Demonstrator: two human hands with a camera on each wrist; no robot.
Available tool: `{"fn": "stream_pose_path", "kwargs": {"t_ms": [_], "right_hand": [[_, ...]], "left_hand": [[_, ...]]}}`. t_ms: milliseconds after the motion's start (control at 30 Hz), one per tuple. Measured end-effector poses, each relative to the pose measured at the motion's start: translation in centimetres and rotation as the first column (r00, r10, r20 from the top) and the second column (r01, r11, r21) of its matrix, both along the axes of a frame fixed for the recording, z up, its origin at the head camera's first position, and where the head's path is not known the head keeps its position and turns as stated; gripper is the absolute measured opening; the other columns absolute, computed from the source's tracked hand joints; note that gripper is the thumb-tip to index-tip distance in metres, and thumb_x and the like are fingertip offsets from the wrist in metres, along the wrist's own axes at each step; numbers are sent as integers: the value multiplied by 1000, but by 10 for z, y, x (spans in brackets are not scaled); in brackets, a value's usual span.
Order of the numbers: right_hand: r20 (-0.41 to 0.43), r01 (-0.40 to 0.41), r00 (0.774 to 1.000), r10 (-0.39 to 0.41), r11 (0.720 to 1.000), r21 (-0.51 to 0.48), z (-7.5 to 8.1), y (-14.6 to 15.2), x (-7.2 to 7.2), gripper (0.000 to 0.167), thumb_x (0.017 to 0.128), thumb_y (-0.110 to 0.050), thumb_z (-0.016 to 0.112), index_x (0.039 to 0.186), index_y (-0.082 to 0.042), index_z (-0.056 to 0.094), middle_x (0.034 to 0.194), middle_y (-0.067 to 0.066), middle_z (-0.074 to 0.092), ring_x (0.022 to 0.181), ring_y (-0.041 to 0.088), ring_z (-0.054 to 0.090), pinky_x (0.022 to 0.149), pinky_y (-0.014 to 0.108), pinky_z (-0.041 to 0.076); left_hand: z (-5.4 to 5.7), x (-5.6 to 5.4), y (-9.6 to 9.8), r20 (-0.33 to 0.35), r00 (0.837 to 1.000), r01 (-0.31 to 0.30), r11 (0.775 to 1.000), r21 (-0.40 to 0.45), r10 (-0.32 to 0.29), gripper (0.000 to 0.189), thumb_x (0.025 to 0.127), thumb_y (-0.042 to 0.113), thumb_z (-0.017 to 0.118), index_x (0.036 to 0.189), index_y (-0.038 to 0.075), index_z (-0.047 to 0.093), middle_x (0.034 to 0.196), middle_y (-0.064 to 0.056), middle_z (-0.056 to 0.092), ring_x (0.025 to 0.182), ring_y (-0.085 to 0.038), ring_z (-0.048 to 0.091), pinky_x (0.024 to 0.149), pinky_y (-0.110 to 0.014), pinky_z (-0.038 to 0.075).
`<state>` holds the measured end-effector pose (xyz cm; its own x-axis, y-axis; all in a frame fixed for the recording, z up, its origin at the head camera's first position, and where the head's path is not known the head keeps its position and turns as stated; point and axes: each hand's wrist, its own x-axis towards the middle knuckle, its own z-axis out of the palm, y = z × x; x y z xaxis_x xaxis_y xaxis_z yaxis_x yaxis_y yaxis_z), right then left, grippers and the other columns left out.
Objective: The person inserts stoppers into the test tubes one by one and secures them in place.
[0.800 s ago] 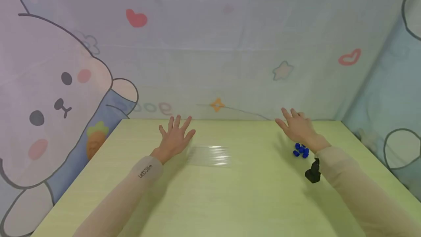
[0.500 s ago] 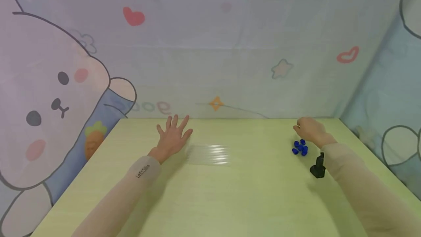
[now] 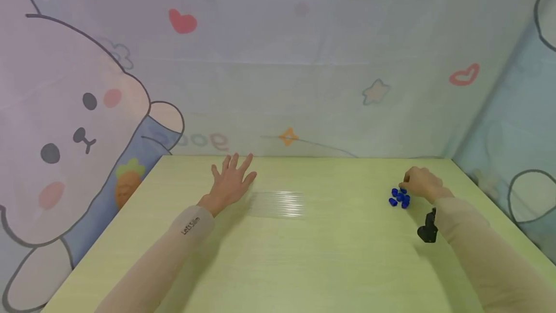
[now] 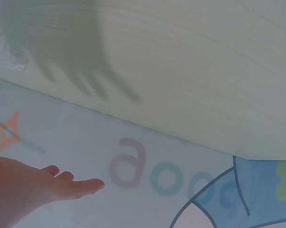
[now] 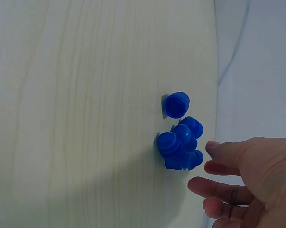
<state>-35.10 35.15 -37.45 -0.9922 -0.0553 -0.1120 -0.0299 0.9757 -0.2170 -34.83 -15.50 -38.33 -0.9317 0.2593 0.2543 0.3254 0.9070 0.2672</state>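
Note:
Several small blue caps [image 3: 400, 197] lie in a loose cluster on the right of the table. In the right wrist view one cap [image 5: 176, 105] sits slightly apart from the bunched caps [image 5: 184, 137]. My right hand [image 3: 422, 181] is just beside the cluster, thumb and fingers bent towards it. A gap shows between thumb and fingers in the right wrist view, with nothing held. My left hand [image 3: 229, 183] hovers with fingers spread, casting a shadow on the table. Right of it lies a flat row of clear, tube-like pieces [image 3: 278, 205].
The pale wooden table [image 3: 278, 264] ends at a back edge against a printed cloth [image 3: 278, 62]. Another cloth wall [image 3: 521, 110] closes the right side. A black device [image 3: 428, 230] is fixed at my right wrist.
My right hand has moved rightwards and down to the blue caps, its fingers going from spread to bent. My left hand has stayed nearly still.

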Motion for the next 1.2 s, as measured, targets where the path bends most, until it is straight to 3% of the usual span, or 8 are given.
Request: {"fn": "stream_pose_path", "kwargs": {"t_ms": [433, 700, 833, 1033, 1200], "right_hand": [[-3, 10, 1000, -10, 1000, -22, -11, 0, -2, 29, 92, -16, 59, 110, 6, 65, 105, 25, 66, 95, 41, 61, 72, 55, 48], [-14, 26, 1000, -26, 999, -33, -13, -1, 0, 21, 93, -13, 59, 104, 3, 66, 100, 23, 66, 91, 39, 61, 69, 53, 48], [-24, 32, 999, -33, 999, -43, -15, 0, 1, 19, 92, -12, 60, 100, 3, 68, 96, 22, 67, 87, 37, 62, 67, 51, 48], [-49, 24, 998, -27, 998, -64, -17, 1, -2, 14, 91, -8, 60, 92, 2, 68, 88, 19, 66, 79, 32, 61, 62, 45, 48], [-54, 28, 998, -31, 998, -64, -18, 0, -4, 14, 91, -8, 60, 90, 2, 68, 87, 19, 66, 78, 30, 60, 61, 42, 49]], "left_hand": [[-1, 2, 2, 6, 1000, 24, 1000, -14, -24, 58, 102, 44, 37, 154, 22, 24, 153, -27, 29, 144, -47, 19, 106, -78, 11], [-2, 2, 5, -4, 999, 43, 999, -15, -43, 55, 103, 40, 39, 152, 18, 30, 140, -24, 45, 139, -44, 29, 108, -73, 16], [-3, 0, 11, 6, 998, 64, 998, 1, -64, 51, 102, 36, 42, 148, 13, 38, 129, -20, 54, 131, -42, 38, 107, -66, 25], [-5, -5, 24, 30, 992, 123, 992, -39, -122, 43, 101, 28, 50, 138, 7, 48, 126, -16, 59, 120, -37, 50, 95, -53, 45], [-7, -9, 37, 5, 982, 188, 979, -83, -189, 34, 96, 19, 59, 127, 4, 58, 113, -14, 64, 106, -34, 57, 84, -46, 51]]}}
